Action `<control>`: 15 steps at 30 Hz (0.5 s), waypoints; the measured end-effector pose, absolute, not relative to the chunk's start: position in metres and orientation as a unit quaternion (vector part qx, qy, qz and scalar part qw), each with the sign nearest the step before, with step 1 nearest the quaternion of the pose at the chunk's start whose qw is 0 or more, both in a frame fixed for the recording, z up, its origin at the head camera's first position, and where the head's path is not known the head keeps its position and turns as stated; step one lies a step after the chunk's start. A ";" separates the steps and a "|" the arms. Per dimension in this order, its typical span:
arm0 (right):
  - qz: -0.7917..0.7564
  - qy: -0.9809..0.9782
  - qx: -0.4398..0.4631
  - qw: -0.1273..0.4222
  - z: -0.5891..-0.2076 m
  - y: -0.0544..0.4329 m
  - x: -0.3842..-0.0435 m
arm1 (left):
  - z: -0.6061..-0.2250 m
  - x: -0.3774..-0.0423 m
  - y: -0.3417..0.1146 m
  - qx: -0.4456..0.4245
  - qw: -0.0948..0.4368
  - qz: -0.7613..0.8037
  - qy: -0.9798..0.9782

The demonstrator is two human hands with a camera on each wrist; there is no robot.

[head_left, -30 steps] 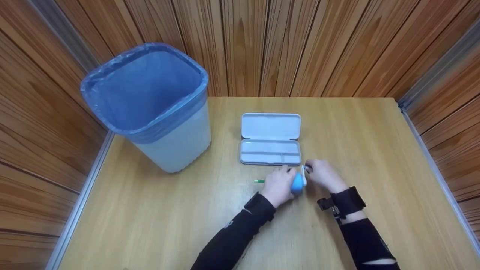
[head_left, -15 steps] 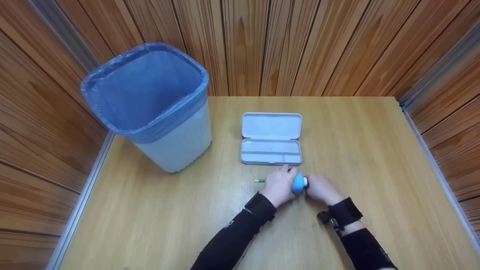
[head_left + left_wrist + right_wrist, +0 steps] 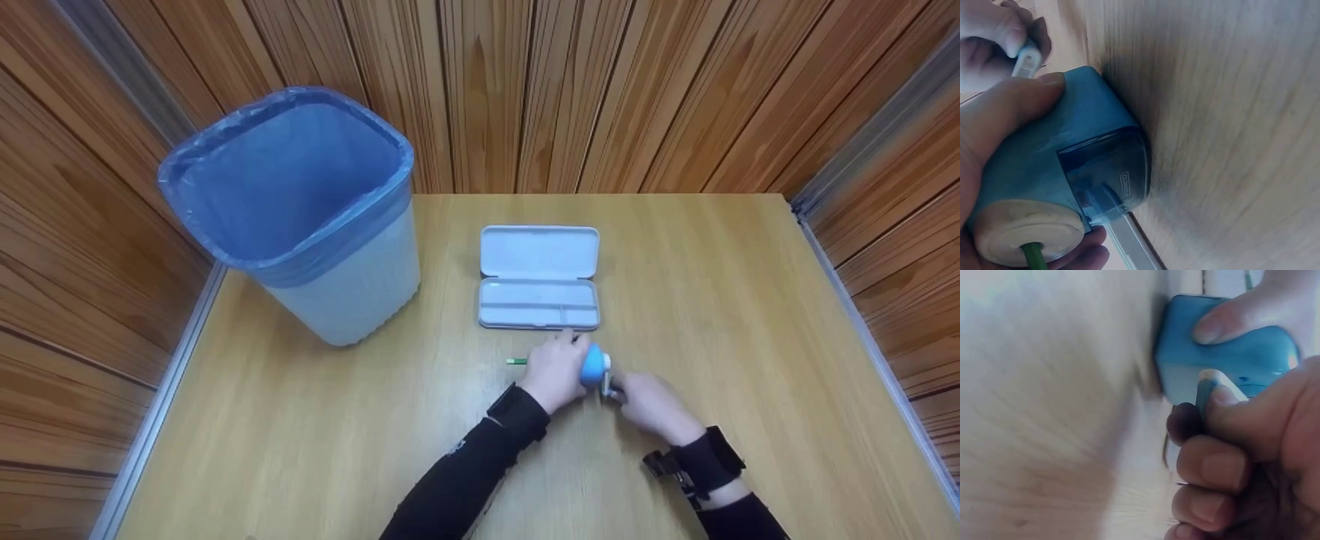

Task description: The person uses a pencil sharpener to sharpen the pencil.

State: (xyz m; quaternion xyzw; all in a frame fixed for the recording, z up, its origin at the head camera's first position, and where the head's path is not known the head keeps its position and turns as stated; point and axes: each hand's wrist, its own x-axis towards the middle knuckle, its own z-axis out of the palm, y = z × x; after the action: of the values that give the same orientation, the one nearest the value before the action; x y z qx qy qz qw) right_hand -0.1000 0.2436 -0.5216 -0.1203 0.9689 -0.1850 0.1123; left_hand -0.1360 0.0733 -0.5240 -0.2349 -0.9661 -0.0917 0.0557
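A blue crank pencil sharpener (image 3: 1033,146) sits on the table, a dark see-through shavings drawer (image 3: 1112,174) in its side. Around its body my left hand (image 3: 555,371) is wrapped, thumb lying along the top. A green pencil (image 3: 516,361) sticks out of the round pale front plate, its other end hidden inside the sharpener. My right hand (image 3: 652,405) pinches the knob of the white crank handle (image 3: 607,384) between thumb and forefinger. In the head view the handle points down toward the near side. Most of the sharpener is covered by my left hand there.
An open pale pencil case (image 3: 538,304) with divided compartments lies just beyond the hands. At the back left stands a whitish bin (image 3: 352,277) lined with a blue bag (image 3: 292,180). Wooden panel walls (image 3: 487,97) enclose the table (image 3: 315,442) on three sides.
The right hand has swung the crank from pointing up, away from the body, round to pointing down toward it. The left hand, sharpener and pencil have stayed in place.
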 end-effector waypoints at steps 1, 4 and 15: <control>-0.186 0.969 -0.122 0.111 -0.520 0.244 -0.098 | -0.524 -0.136 0.073 -0.234 0.053 -0.092 -0.966; -0.189 0.968 -0.120 0.112 -0.515 0.244 -0.094 | -0.523 -0.136 0.074 -0.232 0.040 -0.094 -0.967; -0.222 0.963 -0.124 0.087 -0.487 0.247 -0.095 | -0.524 -0.137 0.074 -0.232 0.040 -0.096 -0.967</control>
State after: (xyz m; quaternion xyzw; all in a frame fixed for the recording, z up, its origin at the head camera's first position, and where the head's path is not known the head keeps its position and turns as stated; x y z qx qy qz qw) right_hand -0.0947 0.2468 -0.4870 -0.1243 0.9631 -0.2223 0.0868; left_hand -0.1366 0.0736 -0.5243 -0.2323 -0.9671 -0.0957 0.0395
